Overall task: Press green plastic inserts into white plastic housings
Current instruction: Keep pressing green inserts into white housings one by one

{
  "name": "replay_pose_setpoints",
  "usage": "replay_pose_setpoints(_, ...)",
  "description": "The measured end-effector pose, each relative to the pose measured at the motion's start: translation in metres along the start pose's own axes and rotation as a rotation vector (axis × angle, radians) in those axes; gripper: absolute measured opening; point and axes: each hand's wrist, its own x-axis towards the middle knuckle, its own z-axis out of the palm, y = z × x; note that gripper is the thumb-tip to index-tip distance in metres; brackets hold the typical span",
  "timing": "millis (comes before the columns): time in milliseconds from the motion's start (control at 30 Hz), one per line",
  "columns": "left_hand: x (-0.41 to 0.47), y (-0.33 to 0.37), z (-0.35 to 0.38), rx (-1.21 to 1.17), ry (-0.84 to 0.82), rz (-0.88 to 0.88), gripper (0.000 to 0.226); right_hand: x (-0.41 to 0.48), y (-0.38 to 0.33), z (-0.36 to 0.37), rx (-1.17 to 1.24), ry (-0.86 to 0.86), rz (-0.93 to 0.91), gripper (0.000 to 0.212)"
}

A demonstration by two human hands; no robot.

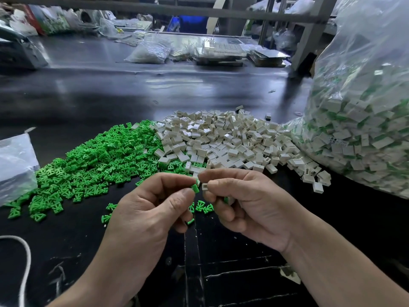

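My left hand (pixel 152 207) pinches a small green insert (pixel 195 188) between thumb and forefinger. My right hand (pixel 241 202) pinches a white housing (pixel 205 186) with its open slot facing the insert. The two parts sit a few millimetres apart above the black table. Something green and white shows inside my right palm (pixel 226 199). A heap of green inserts (pixel 99 160) lies to the left. A heap of white housings (pixel 223 140) lies behind my hands.
A large clear bag of assembled white-and-green parts (pixel 358 120) stands at the right. A clear bag (pixel 15 167) lies at the left edge and a white cord (pixel 26 258) runs near the bottom left. Loose inserts (pixel 202 207) lie under my hands. Trays and bags (pixel 219 52) crowd the far side.
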Motion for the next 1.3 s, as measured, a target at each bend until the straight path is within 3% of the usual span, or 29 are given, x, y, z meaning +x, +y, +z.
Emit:
replay_pose_setpoints(100, 0.0009, 0.0, -0.0006, -0.004, 0.026, -0.001, 0.024, -0.0017, -0.0007, 0.0017, 0.001, 0.007, 0.019, 0.039)
replay_pose_setpoints(300, 0.0, -0.0009, -0.0022, 0.027, 0.034, 0.017, 0.027, -0.0016, 0.0008, 0.0033, -0.043, -0.013, 0.028, 0.025)
replay_pose_setpoints(500, 0.0009, -0.0018, -0.0032, 0.057, 0.037, 0.005, 0.026, 0.0002, 0.0036, 0.0034, -0.036, 0.071, -0.007, 0.015)
replay_pose_setpoints(1033, 0.0013, -0.0016, -0.0046, 0.085, 0.039, 0.015, 0.024, -0.0018, 0.0003, 0.0018, 0.051, -0.001, 0.002, 0.028)
replay_pose_setpoints(1167, 0.0012, 0.0004, -0.0061, 0.082, 0.049, 0.021, 0.023, -0.0035, 0.0002, 0.0058, -0.086, 0.005, -0.01, 0.009)
replay_pose_setpoints(1300, 0.0003, 0.0024, -0.0049, 0.106, 0.054, 0.04, 0.018, -0.0046, 0.0032, 0.0099, -0.223, 0.016, -0.028, 0.017)
